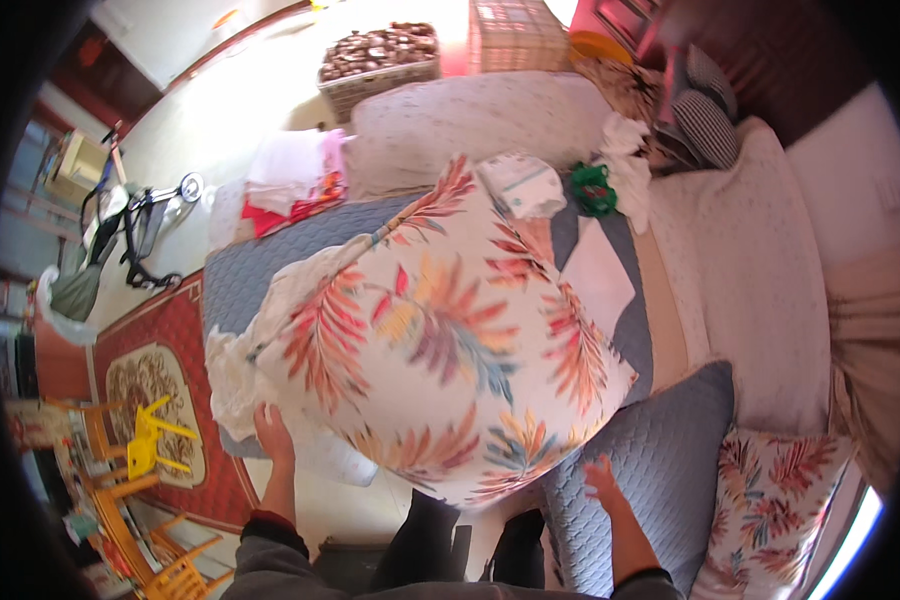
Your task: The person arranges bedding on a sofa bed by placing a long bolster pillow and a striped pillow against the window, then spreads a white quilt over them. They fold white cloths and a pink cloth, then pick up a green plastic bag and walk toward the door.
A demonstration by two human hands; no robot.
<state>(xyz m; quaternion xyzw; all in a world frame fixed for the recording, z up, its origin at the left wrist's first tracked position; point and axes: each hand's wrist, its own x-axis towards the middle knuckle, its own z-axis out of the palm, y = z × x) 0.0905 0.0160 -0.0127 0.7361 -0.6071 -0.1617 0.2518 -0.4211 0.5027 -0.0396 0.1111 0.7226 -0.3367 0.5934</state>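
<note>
A large white cushion (435, 352) printed with red, orange and blue leaves lies right before me, one corner pointing towards my legs. At its left edge, white crumpled cloth (232, 382) is bunched up. Close against this cloth is my left hand (274, 435), fingers spread; whether it touches the cloth is hard to tell. My right hand (602, 481) is held apart from the cushion's lower right edge, empty, over a grey-blue quilted cushion (645, 465). Under the printed cushion shows a grey-blue quilted sofa cover (247, 277).
Folded white and red cloths (296, 172), a packet of diapers (525, 184) and a green bag (594, 189) lie on the sofa. Another leaf-print cushion (772, 502) leans at the right. A stroller (131, 225) and a yellow child's chair (146, 442) stand left; a filled basket (379, 67) is behind.
</note>
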